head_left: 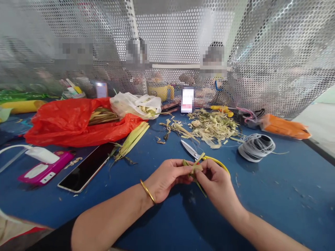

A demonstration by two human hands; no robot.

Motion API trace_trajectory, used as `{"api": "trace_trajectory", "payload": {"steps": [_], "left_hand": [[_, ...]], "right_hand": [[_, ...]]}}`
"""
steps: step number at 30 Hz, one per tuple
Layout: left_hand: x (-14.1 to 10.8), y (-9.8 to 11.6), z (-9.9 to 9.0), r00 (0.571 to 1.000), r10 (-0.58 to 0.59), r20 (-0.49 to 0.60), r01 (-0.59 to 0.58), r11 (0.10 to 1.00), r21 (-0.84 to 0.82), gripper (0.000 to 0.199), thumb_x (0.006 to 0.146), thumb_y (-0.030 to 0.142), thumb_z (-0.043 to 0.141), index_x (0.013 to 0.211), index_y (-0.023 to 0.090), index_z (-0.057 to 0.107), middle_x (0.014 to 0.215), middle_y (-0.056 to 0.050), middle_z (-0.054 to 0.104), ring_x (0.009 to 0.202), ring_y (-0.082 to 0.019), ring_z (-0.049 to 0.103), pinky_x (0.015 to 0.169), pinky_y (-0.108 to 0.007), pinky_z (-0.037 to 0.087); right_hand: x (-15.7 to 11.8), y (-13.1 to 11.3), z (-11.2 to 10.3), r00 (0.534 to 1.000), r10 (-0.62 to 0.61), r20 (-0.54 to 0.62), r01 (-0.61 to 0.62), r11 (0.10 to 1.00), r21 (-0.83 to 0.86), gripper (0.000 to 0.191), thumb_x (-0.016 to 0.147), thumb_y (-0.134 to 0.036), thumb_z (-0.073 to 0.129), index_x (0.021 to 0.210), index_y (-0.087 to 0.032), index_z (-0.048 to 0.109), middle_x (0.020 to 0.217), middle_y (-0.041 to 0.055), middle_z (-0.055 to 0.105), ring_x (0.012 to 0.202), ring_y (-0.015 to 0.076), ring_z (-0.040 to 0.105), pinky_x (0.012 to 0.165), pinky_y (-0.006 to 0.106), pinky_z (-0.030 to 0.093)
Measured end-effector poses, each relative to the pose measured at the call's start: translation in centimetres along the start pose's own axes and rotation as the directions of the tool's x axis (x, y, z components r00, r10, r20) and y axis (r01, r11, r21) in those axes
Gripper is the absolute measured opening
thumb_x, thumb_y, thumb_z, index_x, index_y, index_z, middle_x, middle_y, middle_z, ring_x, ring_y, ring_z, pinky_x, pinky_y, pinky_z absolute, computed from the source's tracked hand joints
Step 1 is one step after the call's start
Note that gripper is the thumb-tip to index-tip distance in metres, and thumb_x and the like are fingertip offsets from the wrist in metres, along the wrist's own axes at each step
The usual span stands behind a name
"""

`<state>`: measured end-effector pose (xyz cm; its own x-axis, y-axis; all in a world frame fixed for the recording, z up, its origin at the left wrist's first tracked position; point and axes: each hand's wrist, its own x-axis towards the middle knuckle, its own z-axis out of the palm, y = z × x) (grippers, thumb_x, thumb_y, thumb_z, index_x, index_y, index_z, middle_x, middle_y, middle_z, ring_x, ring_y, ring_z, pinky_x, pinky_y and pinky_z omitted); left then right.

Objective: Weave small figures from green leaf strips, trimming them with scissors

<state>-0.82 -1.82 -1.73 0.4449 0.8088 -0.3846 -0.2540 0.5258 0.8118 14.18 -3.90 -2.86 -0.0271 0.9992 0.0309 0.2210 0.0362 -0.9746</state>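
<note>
Low over the blue table, my left hand point(172, 177) and my right hand point(216, 179) meet, both with fingers pinched on a folded green leaf strip point(196, 168). One thin end of the strip pokes up and another hangs down below the fingers. A gold bangle point(147, 191) circles my left wrist. Just behind my hands lie scissors point(190, 150) with yellow handles, partly covered by my right hand. Loose leaf strips point(134, 139) rest to the left, by a red plastic bag point(62, 120). A heap of leaf scraps point(213, 127) lies beyond the scissors.
On the right stand a spool of pale cord point(256, 148) and an orange packet point(285, 126). A dark phone point(87, 167) and a magenta power bank point(45, 169) lie left. Behind is a perforated metal screen point(172, 38), with a lit phone point(187, 99) before it and people beyond.
</note>
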Motion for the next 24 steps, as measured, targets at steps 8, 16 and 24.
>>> {"api": "trace_trajectory", "payload": {"steps": [8,16,24], "left_hand": [[0.4,0.7,-0.4,0.988,-0.010,-0.154,0.005,0.999,-0.032,0.024,0.070,0.015,0.073,0.093,0.010,0.070,0.081,-0.006,0.068,0.061,-0.008,0.060,0.058,-0.018,0.048],[0.7,0.9,-0.4,0.969,0.032,-0.243,-0.037,0.999,-0.015,0.013,0.073,0.015,0.069,0.084,0.009,0.063,0.070,-0.003,0.064,0.055,-0.007,0.058,0.048,-0.015,0.045],[0.7,0.2,0.1,0.968,0.127,-0.217,-0.093,0.983,0.160,0.018,0.067,0.022,0.073,0.077,0.012,0.062,0.057,-0.001,0.063,0.047,-0.009,0.056,0.046,-0.018,0.045]], "right_hand": [[0.4,-0.4,-1.6,0.980,-0.141,0.143,0.162,0.976,-0.145,0.015,0.092,-0.027,0.046,0.107,-0.023,0.046,0.085,0.0015,0.062,0.066,0.0140,0.063,0.063,0.026,0.052],[0.8,-1.6,-3.0,0.701,-0.434,0.566,0.675,0.660,-0.330,0.041,0.090,-0.003,0.035,0.120,-0.023,0.054,0.121,0.0084,0.057,0.109,0.0159,0.058,0.090,0.027,0.049],[0.6,-1.6,-3.3,0.555,-0.642,0.529,0.816,0.297,-0.495,0.021,0.095,-0.015,0.043,0.102,-0.020,0.062,0.097,0.0055,0.068,0.085,0.0163,0.064,0.076,0.029,0.048]]}}
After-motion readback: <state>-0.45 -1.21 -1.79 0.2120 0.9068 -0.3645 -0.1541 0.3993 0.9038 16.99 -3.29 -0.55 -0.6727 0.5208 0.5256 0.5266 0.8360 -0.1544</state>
